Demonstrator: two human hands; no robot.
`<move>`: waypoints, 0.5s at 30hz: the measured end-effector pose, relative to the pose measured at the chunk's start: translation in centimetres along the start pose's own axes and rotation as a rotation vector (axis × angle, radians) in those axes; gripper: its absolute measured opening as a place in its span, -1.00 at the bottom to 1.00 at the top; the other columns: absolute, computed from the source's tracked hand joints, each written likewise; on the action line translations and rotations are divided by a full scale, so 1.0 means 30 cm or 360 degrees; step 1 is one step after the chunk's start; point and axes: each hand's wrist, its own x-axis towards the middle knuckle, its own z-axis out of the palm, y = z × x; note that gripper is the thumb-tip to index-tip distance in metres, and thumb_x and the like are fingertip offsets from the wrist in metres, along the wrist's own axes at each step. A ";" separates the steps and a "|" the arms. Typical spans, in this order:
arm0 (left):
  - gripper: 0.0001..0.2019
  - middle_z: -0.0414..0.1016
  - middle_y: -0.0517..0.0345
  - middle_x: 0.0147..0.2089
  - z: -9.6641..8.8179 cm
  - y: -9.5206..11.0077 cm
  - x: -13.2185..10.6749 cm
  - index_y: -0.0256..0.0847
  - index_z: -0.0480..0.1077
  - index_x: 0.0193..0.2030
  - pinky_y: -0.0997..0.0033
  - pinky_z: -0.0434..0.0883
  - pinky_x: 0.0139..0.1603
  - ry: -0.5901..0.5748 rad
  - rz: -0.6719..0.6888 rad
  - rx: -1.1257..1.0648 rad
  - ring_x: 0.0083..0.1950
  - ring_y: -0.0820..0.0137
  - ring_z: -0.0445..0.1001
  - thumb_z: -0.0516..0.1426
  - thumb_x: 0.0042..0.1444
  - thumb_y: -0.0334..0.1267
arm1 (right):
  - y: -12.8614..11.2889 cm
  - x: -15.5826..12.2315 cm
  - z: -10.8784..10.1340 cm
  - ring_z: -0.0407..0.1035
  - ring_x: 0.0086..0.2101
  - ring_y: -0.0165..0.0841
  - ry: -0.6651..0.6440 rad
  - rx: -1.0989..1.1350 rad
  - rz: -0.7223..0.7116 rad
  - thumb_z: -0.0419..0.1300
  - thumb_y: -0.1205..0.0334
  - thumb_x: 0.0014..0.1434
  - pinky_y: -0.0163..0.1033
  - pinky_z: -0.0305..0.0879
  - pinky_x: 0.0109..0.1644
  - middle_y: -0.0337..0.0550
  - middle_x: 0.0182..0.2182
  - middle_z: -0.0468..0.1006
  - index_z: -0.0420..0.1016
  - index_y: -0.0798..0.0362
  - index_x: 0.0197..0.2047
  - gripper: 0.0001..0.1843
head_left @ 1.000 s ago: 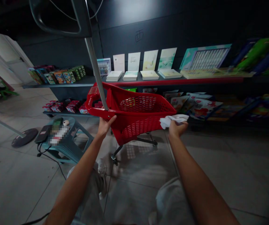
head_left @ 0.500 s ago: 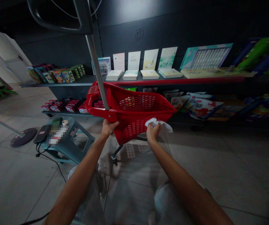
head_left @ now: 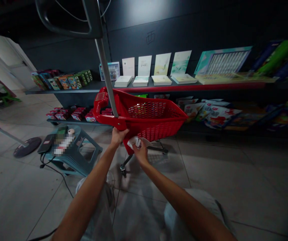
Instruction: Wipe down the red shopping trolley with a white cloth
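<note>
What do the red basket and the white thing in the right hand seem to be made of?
The basket looks like moulded red plastic with a slight gloss, shown by its smooth rounded rim and one-piece lattice walls. The white cloth in the right hand seems soft fabric, as it crumples in the fingers, though it could be paper tissue.

Left hand (head_left: 118,137) and right hand (head_left: 140,154) close together, both curled

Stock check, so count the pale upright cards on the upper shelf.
4, in one row on the upper shelf: the leftmost card, the second, the third, the rightmost, each standing behind a flat pale stack.
</note>
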 end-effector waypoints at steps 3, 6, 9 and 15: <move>-0.75 0.47 0.24 -0.43 -0.003 0.021 0.004 -0.23 0.42 -0.44 0.47 0.35 -0.35 -0.0052 0.0068 -0.0017 -0.42 0.49 0.35 0.36 -0.23 -0.22 | -0.010 0.016 -0.003 0.49 -0.22 -0.22 -0.0060 0.0141 0.0123 0.28 0.00 0.01 -0.14 0.47 -0.06 -0.14 -0.24 0.60 0.47 0.03 -0.12 -0.60; -0.74 0.49 0.24 -0.40 -0.011 0.042 0.005 -0.22 0.42 -0.40 0.46 0.38 -0.31 -0.0104 0.0148 0.0001 -0.40 0.47 0.37 0.37 -0.23 -0.25 | -0.006 0.056 -0.038 0.48 -0.28 -0.25 -0.0078 0.0200 0.0175 0.31 0.01 -0.03 -0.17 0.47 -0.11 -0.17 -0.28 0.60 0.48 0.04 -0.15 -0.59; -0.75 0.51 0.23 -0.39 -0.018 0.052 0.004 -0.22 0.43 -0.41 0.45 0.39 -0.29 -0.0139 0.0177 0.0051 -0.37 0.46 0.39 0.38 -0.22 -0.25 | 0.008 0.121 -0.107 0.47 -0.31 -0.27 0.0028 0.0143 0.0205 0.32 0.07 -0.08 -0.20 0.46 -0.16 -0.19 -0.35 0.59 0.47 0.04 -0.22 -0.65; -0.69 0.59 0.15 -0.30 -0.021 0.051 0.001 -0.23 0.47 -0.33 0.40 0.44 -0.21 -0.0176 0.0133 0.0015 -0.30 0.40 0.48 0.40 -0.22 -0.23 | 0.007 0.329 -0.313 0.49 -0.33 -0.27 0.0549 0.0137 0.0344 0.30 0.16 -0.09 -0.26 0.45 -0.28 -0.16 -0.37 0.58 0.47 0.08 -0.23 -0.68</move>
